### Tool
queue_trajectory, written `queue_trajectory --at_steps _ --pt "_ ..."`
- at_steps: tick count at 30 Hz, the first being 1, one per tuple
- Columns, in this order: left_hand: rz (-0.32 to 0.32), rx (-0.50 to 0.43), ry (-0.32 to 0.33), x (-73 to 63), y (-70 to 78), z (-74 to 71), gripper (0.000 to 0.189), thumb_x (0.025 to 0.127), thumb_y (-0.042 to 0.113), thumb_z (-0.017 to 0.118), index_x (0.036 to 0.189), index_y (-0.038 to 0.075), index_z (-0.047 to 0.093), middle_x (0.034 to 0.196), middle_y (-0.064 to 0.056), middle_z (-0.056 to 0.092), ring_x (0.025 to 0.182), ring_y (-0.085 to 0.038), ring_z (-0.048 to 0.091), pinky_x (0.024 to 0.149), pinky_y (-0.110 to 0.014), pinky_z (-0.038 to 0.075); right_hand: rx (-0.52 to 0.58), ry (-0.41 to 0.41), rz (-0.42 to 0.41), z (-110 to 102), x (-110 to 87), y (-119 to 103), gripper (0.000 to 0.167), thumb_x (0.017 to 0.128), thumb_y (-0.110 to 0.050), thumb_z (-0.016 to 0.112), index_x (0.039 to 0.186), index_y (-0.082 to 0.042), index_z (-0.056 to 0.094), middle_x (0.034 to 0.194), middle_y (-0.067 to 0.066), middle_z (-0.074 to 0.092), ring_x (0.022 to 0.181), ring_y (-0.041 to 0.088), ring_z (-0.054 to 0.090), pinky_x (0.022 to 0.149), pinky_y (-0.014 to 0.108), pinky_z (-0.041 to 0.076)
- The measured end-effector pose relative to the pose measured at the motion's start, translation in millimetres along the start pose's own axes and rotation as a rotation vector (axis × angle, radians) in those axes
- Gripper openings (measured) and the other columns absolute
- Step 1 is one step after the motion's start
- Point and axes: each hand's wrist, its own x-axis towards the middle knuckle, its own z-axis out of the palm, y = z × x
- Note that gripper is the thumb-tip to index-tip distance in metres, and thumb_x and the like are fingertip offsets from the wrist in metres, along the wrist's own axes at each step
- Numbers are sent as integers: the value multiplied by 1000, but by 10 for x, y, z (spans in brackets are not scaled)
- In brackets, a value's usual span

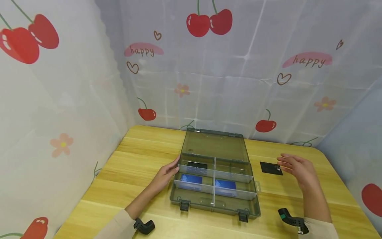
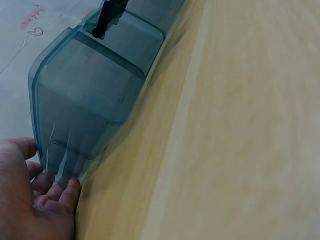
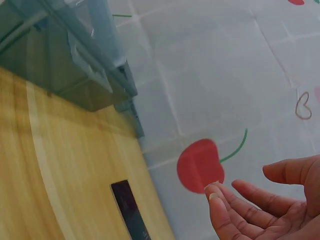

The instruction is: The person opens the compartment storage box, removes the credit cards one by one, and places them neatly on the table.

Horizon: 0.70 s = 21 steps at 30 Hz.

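A dark translucent compartment box (image 1: 213,205) lies on the table with its lid (image 1: 215,144) raised at the back. Blue cards stand in the two middle compartments, one at left (image 1: 191,179) and one at right (image 1: 225,185); a black card (image 1: 197,165) is in the back left one. My left hand (image 1: 163,176) rests fingertips against the box's left side, thumb at the rim. Right of the box a black card (image 1: 271,168) lies flat. Beside its right end is my right hand (image 1: 301,169), empty, fingers loosely bent and thumb apart in the right wrist view.
Two dark latches, left (image 1: 184,205) and right (image 1: 243,216), hang at the box's front edge. A patterned curtain (image 1: 226,86) surrounds the wooden table (image 1: 143,156) at the back and sides. Both wrists carry black camera straps.
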Motion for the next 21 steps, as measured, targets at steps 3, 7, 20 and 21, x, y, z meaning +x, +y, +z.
queue_trajectory --at_steps 3,7,20,21 --pt "-5 1 -3 -7 -17 8 54 108 26 52 158 16 35 164 -1 28 149 -24 30 118 -36 31 -1 -22 -22 50 -28 -38 30 107 -29 53 126 -9 63 101 -16 74 91 4 72 77 20 60" --pt "-2 -6 -8 -15 -26 14 54 108 25 51 158 14 34 164 -4 27 149 -27 30 118 -38 33 -76 -50 -33 144 -50 -82 45 107 -33 52 135 1 57 105 -16 73 93 5 72 79 22 60" --pt "-7 -24 -7 5 -14 -14 55 108 28 53 158 17 35 164 -1 27 149 -24 30 117 -34 34 -176 -85 -100 322 -92 -225 62 108 -37 48 144 14 45 110 -14 73 97 9 72 79 26 61" --pt "-6 -25 -9 4 -16 -14 55 108 28 53 158 17 35 164 -1 27 149 -24 30 116 -33 34 -176 -89 -105 327 -99 -238 62 108 -37 48 144 14 45 110 -14 73 96 9 72 79 25 61"
